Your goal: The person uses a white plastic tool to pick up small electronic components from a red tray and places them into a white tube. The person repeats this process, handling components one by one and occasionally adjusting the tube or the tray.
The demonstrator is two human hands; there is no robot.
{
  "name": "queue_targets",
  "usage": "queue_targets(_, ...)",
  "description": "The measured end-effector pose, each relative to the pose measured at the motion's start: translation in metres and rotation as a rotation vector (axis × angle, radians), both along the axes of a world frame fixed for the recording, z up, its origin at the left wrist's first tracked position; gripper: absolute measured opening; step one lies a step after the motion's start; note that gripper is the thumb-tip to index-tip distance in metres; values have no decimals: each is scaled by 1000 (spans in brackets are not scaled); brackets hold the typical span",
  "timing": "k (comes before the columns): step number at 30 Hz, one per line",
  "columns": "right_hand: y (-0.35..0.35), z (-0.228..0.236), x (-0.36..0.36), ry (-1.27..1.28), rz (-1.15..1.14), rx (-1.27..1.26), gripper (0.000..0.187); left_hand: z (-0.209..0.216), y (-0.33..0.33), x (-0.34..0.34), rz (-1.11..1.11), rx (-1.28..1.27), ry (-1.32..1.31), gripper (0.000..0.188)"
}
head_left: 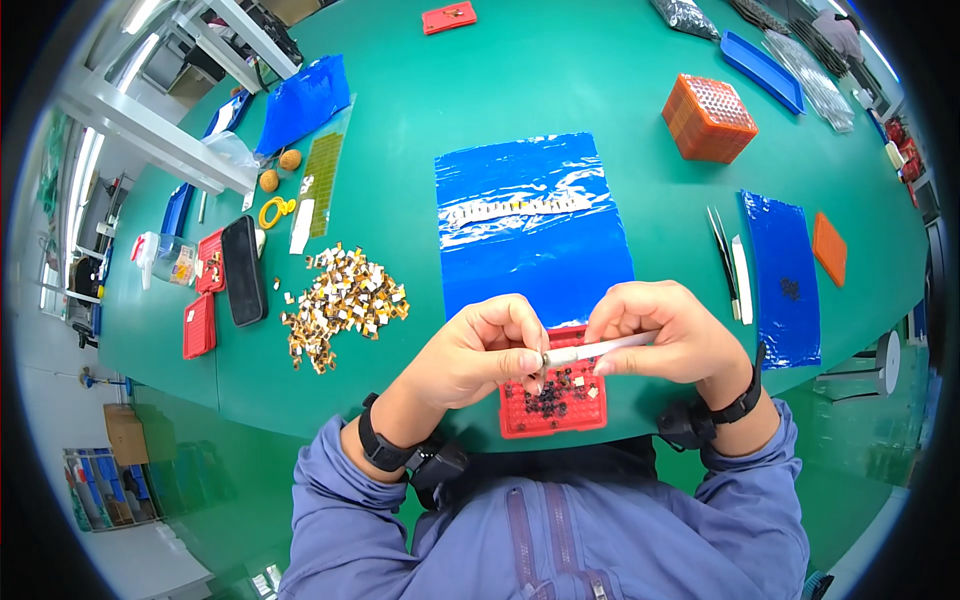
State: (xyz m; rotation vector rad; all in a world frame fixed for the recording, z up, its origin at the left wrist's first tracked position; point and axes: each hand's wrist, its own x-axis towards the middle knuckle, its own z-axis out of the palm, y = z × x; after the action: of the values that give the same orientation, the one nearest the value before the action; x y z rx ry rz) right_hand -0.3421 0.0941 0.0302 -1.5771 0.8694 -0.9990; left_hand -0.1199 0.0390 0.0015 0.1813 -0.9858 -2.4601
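Observation:
A slim white stick is held level between my hands, above a red tray of small black parts. My right hand grips the stick's thicker end. My left hand is closed in a pinch at its other end, on a tiny part too small to name. A few pale pieces also lie in the tray. Just beyond it, a blue sheet lies flat, carrying a row of small white pieces.
To the left are a heap of small white, black and amber parts, a black phone and red trays. Tweezers, a white strip and another blue sheet lie right. Orange stacked trays stand behind.

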Motion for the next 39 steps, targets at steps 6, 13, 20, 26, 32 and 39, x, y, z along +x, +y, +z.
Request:
queue_targets(6,-1,8,-7,25,80,218,11,1,1,1,4,-6,-48,7)
queue_targets(13,-2,19,-9,94,86,247,12,3,1,0,-7,4,-51,8)
queue_targets(20,-6,-3,-6,-31,52,-15,12,1,2,0,-16,-16,-89,9)
queue_targets(26,-3,6,-13,69,90,187,8,0,3,1,-14,-54,-117,10)
queue_targets(32,-9,6,-23,82,75,110,12,2,2,0,-11,-65,-82,7)
queue_targets(39,-19,-5,-31,26,-81,139,12,25,-16,15,225,-422,-513,8)
